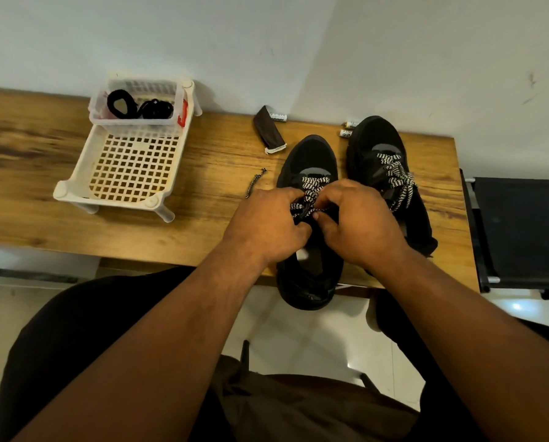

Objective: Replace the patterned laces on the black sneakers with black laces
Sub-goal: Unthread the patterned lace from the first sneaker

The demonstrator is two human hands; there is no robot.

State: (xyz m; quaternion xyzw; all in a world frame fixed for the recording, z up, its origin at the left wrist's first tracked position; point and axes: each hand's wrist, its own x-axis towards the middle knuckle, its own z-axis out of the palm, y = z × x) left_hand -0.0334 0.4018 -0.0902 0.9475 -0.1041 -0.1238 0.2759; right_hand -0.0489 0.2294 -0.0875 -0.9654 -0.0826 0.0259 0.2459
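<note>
I see the near black sneaker on the wooden table, heel hanging over the front edge, its patterned lace directly under both hands. The left hand and right hand meet over the tongue — fingers of each curled and pinching that lace. The second sneaker stands just to the right, its patterned lace tied. A loose lace end lies just left of the hands. Well apart at the table's back left, black laces sit coiled in a clear bin on a white rack.
</note>
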